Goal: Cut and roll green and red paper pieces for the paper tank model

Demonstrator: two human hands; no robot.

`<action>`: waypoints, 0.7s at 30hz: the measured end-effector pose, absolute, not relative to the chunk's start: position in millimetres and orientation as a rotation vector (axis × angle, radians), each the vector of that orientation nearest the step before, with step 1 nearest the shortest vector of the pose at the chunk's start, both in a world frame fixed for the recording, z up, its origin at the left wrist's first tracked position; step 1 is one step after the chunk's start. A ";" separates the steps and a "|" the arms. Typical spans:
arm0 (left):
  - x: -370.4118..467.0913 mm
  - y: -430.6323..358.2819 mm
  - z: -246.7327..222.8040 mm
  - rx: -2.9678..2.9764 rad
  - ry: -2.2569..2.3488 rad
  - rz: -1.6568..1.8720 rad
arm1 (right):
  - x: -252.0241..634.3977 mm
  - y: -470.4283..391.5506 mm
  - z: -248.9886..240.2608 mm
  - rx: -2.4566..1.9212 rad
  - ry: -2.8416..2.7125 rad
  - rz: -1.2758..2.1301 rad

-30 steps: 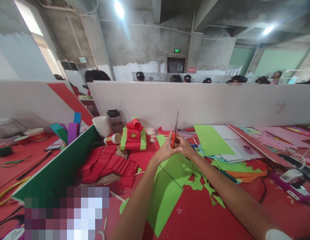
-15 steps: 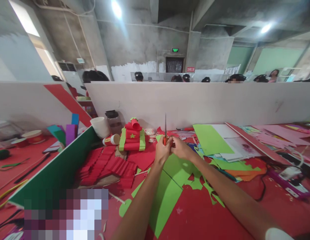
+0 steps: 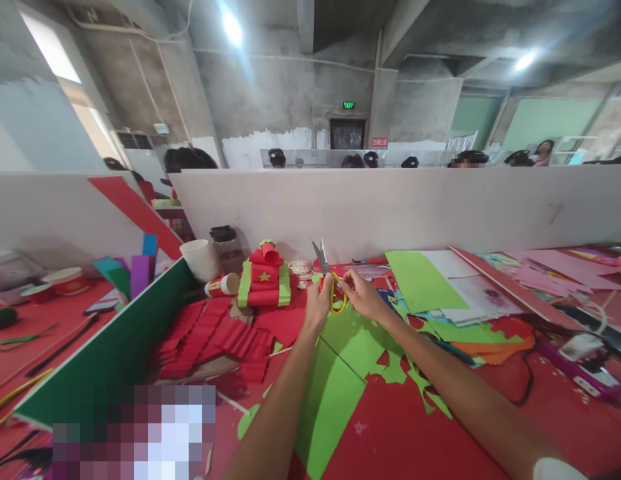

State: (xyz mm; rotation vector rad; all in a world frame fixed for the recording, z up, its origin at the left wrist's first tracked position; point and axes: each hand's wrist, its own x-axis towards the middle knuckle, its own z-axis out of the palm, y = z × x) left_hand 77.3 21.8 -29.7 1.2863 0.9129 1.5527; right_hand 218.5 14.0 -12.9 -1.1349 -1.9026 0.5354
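Note:
Scissors [image 3: 322,259] with yellow handles are held up between my hands, over the green paper. Their blades are spread and point up toward the partition. My left hand [image 3: 317,305] is closed round one side of the handles, where a bit of orange shows. On the other side, my right hand [image 3: 361,295] pinches at the yellow loop with bent fingers. Below the hands lie green paper sheets [image 3: 335,407] and cut green scraps [image 3: 390,367]. Just left stands a layered red and green paper piece [image 3: 265,275] with a yellow star.
Pleated red paper strips [image 3: 215,337] lie at left by a green divider board [image 3: 110,347]. A white cup [image 3: 200,260] and a dark-lidded bottle [image 3: 228,248] stand behind. A white partition [image 3: 380,207] bounds the back. More paper sheets [image 3: 425,280] lie at right.
The scissor blades have gone from closed to spread and tilted left. A yellow handle loop now shows as my right hand has moved slightly away from my left.

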 end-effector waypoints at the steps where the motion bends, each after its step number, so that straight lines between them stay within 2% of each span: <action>1: 78.4 22.1 -29.5 1.300 0.922 1.555 | 218.2 13.5 -13.0 -1.142 -1.905 0.481; 8: 82.7 20.5 -29.5 1.215 0.824 1.511 | 215.0 13.9 -17.8 -1.148 -1.933 0.395; 15: 79.2 8.3 -21.6 1.104 0.362 1.255 | 221.6 16.4 -10.7 -1.174 -1.811 0.274; 21: 83.6 5.2 -14.4 1.165 0.347 1.244 | 228.7 17.4 -2.5 -1.217 -1.830 0.202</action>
